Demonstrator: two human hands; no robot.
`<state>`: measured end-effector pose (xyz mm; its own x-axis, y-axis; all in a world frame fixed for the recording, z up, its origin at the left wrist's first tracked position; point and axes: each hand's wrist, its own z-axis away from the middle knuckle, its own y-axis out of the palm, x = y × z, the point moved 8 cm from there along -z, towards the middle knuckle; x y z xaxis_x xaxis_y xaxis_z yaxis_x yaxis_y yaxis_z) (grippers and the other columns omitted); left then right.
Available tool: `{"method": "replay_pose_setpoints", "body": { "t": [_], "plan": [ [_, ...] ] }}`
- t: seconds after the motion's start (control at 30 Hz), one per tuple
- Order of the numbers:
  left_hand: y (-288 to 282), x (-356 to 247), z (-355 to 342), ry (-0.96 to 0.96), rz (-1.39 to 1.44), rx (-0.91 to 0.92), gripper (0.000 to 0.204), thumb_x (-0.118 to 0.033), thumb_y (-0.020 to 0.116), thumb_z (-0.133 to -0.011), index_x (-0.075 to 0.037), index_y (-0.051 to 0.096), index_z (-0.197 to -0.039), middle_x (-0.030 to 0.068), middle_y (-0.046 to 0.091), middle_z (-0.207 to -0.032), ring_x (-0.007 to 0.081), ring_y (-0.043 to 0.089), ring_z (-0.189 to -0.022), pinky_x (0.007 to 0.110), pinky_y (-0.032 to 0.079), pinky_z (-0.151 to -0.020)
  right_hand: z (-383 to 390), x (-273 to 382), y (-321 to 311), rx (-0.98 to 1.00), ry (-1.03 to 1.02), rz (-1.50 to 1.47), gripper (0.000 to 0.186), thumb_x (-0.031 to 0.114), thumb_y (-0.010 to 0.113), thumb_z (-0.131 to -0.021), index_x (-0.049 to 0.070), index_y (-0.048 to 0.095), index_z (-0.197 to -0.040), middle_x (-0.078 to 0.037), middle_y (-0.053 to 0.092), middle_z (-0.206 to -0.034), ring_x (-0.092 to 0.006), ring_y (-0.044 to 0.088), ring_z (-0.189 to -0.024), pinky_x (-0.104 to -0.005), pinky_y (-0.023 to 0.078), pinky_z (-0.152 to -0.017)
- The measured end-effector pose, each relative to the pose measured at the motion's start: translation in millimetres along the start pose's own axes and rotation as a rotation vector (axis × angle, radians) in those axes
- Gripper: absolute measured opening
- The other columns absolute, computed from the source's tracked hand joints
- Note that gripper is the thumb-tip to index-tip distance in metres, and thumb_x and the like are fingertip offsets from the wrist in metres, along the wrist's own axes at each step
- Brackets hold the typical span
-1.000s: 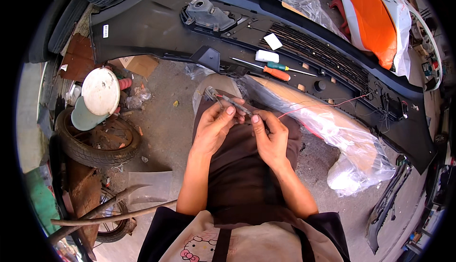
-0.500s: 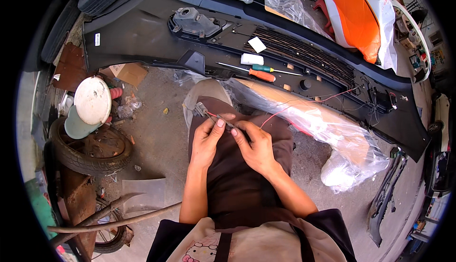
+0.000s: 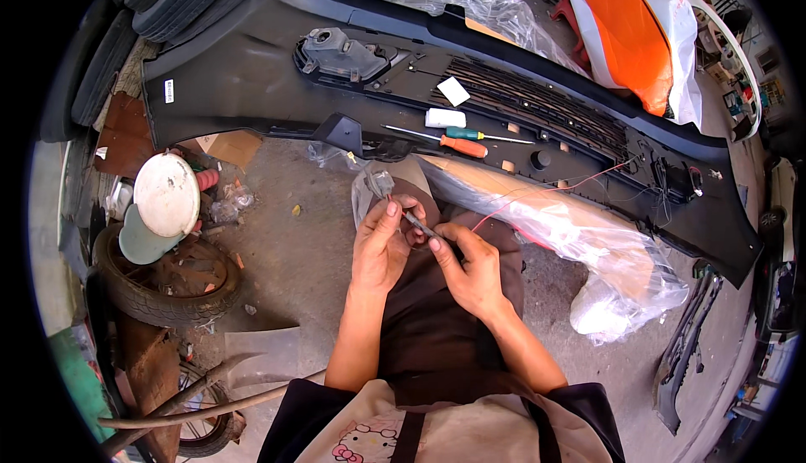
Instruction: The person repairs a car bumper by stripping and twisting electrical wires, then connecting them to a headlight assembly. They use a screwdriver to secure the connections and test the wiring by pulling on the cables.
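Observation:
Both my hands are closed at lap height on a thin wire [image 3: 420, 225], whose stretch between them looks dark and wrapped. My left hand [image 3: 378, 249] pinches it between thumb and fingers, just below a grey connector [image 3: 379, 183]. The other end of the dark stretch is in the thumb and fingertips of my right hand [image 3: 472, 270]. From beside that hand a red wire [image 3: 537, 192] runs up to the right, onto a large black car bumper [image 3: 227, 68] lying inner side up. Which strands lie under my fingers is hidden.
On the bumper lie an orange-handled screwdriver [image 3: 463, 146], a green-handled screwdriver [image 3: 463, 133] and a white roll [image 3: 445, 118]. Plastic-wrapped cardboard [image 3: 579, 236] sits right of my legs. A stool with a round white top [image 3: 166, 194] and a wheel [image 3: 159, 282] stand left.
Both hands have shifted slightly right in view. The left hand has turned more upright, and the connector now points up. More of the dark wrapped stretch shows between my hands.

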<state>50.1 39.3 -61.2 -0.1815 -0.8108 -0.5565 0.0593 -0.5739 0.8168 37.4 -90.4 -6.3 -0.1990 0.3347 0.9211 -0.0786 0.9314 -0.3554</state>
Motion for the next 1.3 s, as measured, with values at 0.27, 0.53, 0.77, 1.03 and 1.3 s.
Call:
{"method": "replay_pose_setpoints", "body": {
  "t": [0.27, 0.53, 0.77, 1.03, 1.3],
  "plan": [
    [3, -1, -7, 0.0, -0.168, 0.016, 0.019, -0.005, 0.069, -0.084, 0.0, 0.064, -0.102, 0.0104, 0.067, -0.093, 0.0165, 0.064, -0.084, 0.027, 0.051, -0.074, -8, -7, 2, 0.055, 0.138, -0.03, 0.016, 0.01, 0.066, -0.087, -0.002, 0.06, -0.097, -0.015, 0.066, -0.084, -0.025, 0.066, -0.074, -0.0321, 0.051, -0.067],
    [-4, -7, -4, 0.017, -0.217, -0.075, 0.016, -0.007, 0.069, -0.084, -0.001, 0.065, -0.098, 0.009, 0.065, -0.087, 0.014, 0.06, -0.079, 0.025, 0.046, -0.07, -8, -9, 11, 0.127, 0.172, -0.073, 0.018, 0.009, 0.067, -0.087, -0.001, 0.059, -0.099, -0.014, 0.068, -0.085, -0.0227, 0.069, -0.078, -0.0308, 0.052, -0.068],
    [6, -5, -7, 0.033, -0.242, -0.056, 0.016, -0.008, 0.069, -0.084, 0.0, 0.064, -0.098, 0.0102, 0.066, -0.087, 0.0142, 0.061, -0.076, 0.025, 0.047, -0.068, -9, -10, 2, 0.116, 0.153, -0.075, 0.017, 0.008, 0.067, -0.087, -0.001, 0.059, -0.099, -0.014, 0.068, -0.084, -0.0188, 0.069, -0.077, -0.0293, 0.052, -0.068],
    [11, -7, -7, 0.065, -0.307, -0.072, 0.017, -0.006, 0.071, -0.082, 0.002, 0.064, -0.096, 0.0121, 0.067, -0.086, 0.0172, 0.065, -0.079, 0.027, 0.051, -0.066, -4, -14, -1, 0.109, 0.175, -0.095, 0.016, 0.009, 0.066, -0.088, 0.0, 0.06, -0.1, -0.012, 0.067, -0.079, -0.0163, 0.063, -0.067, -0.0279, 0.049, -0.062],
    [26, -15, -5, 0.076, -0.418, -0.001, 0.016, -0.007, 0.069, -0.085, 0.002, 0.064, -0.098, 0.0117, 0.066, -0.088, 0.0166, 0.063, -0.081, 0.026, 0.049, -0.07, -1, -17, -1, 0.089, 0.193, -0.106, 0.016, 0.007, 0.065, -0.087, 0.0, 0.06, -0.101, -0.012, 0.066, -0.083, -0.0177, 0.062, -0.068, -0.0289, 0.049, -0.063]
  ]
}}
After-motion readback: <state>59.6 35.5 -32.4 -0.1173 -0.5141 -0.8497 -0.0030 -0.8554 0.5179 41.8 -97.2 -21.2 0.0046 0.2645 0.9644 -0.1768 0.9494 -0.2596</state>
